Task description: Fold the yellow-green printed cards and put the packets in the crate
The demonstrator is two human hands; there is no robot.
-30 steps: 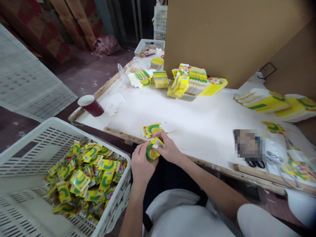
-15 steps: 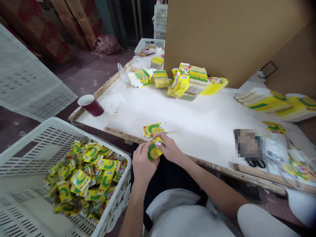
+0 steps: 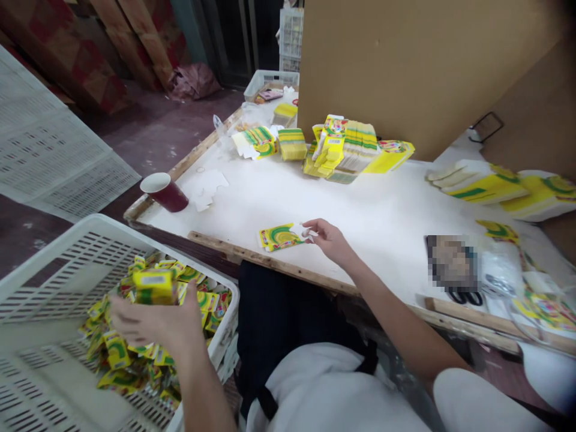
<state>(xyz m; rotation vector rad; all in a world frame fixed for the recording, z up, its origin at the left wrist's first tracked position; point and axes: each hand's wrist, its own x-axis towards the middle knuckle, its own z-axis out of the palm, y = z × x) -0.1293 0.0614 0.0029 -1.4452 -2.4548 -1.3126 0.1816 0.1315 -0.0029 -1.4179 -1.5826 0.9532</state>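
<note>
Over the white basket (image 3: 105, 231), my left hand (image 3: 157, 318) is spread, with a blurred yellow box (image 3: 155, 287) just beyond its fingers, seemingly loose from them. Many small yellow and green packs (image 3: 119, 351) lie in the basket below. My right hand (image 3: 330, 241) pinches the white flap end of a flat yellow carton (image 3: 281, 236) lying near the table's front edge. Stacks of flat yellow cartons (image 3: 360, 144) stand at the back of the white table (image 3: 360, 210).
A dark red cup (image 3: 170, 195) stands at the table's left corner beside white paper scraps (image 3: 209, 187). At the right are scissors (image 3: 465, 296), a clear plastic bag (image 3: 501, 270) and more cartons (image 3: 488, 183). A large cardboard sheet (image 3: 382, 72) rises behind.
My left hand has moved left from my lap to above the basket and opened, the yellow box leaving it. My right hand has let go of that box and reached the flat carton.
</note>
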